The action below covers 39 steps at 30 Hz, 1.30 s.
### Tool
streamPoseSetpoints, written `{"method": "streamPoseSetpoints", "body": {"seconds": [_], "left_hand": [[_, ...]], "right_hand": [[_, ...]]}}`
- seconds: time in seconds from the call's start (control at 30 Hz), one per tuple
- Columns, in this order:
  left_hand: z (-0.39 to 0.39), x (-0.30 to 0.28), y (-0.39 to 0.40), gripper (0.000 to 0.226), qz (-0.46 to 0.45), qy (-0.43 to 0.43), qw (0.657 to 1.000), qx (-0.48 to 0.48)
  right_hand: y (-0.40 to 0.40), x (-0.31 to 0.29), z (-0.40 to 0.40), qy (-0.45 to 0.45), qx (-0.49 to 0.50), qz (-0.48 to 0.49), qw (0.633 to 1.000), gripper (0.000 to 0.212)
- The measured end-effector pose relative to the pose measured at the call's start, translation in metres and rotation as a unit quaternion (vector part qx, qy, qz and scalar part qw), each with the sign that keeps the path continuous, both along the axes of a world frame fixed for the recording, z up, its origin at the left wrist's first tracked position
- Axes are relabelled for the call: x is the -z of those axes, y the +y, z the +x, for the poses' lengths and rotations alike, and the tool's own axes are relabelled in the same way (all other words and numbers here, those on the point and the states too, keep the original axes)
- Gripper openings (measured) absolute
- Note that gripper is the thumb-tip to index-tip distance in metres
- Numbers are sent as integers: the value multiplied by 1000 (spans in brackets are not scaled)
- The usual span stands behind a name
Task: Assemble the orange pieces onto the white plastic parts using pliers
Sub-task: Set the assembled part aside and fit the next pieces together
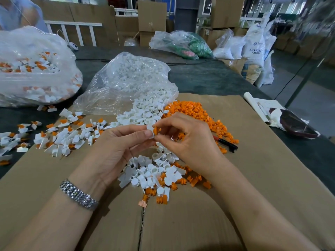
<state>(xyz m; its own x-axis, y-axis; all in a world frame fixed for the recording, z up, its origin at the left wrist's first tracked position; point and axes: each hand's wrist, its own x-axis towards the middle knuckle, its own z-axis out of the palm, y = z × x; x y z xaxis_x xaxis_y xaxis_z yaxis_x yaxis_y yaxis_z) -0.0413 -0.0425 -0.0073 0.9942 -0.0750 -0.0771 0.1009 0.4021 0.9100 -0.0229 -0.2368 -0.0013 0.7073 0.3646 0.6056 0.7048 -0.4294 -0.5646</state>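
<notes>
**Orange plug being fitted to white part by hand, pliers idle**

Left hand (119,151) pinches a small white moulded plastic part (150,128) between thumb and forefinger, palm turned inward, remaining fingers loosely curled under. Wrist carries a silver metal link watch (78,195). Right hand (188,142) comes in from the opposite side, fingertips closed narrow on a small orange ribbed rubber piece (155,130), which touches the white part at mid-air above the flattened brown cardboard sheet (235,196). Both held up close and centred, likely so the socket can be seen and lined up while pushing in.

Stock sits within easy reach: loose heap of white parts (155,171) directly under the hands, pile of orange pieces (195,113) just beyond the right hand, open clear plastic bag of white parts (126,82) spilling toward the centre. Finished white-and-orange assemblies (63,134) scattered to the left, with a bigger clear bag of finished ones (32,69) far left, so flow reads right-to-left.

Black-and-red-handled pliers (226,143) lie on the cardboard beside the orange pile, near the right hand, untouched. Judgement: piece is only being started by fingers; seating with pliers not yet done. Whether the plug is partly inserted is too small to tell
</notes>
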Motion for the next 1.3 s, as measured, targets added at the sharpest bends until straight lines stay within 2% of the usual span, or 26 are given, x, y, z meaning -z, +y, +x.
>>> {"method": "streamPoseSetpoints", "body": {"seconds": [0.3,0.67,0.8,0.9,1.03,1.13,1.23,1.3], "left_hand": [[-1,-1,1,26,1,6,1000,-2],[1,1,1,18,6,1,1000,-7],[1,2,0,23,14,-1,1000,-7],[2,3,-1,26,29,3,999,-25],[4,5,-1,17,41,28,998,-44],[4,5,-1,11,6,38,998,-54],[4,5,1,14,-1,46,997,-54],[5,4,2,18,14,50,997,-54]], "right_hand": [[-1,2,2,-13,1,8,1000,22],[0,3,4,-36,16,-1,999,23],[1,4,4,-38,14,-14,999,22],[3,6,4,-31,13,-29,999,22],[1,4,4,19,12,-51,998,30],[-12,-3,10,68,122,-21,990,33],[-34,-4,21,133,289,-138,938,44],[-44,0,24,212,325,-241,889,53]]}}
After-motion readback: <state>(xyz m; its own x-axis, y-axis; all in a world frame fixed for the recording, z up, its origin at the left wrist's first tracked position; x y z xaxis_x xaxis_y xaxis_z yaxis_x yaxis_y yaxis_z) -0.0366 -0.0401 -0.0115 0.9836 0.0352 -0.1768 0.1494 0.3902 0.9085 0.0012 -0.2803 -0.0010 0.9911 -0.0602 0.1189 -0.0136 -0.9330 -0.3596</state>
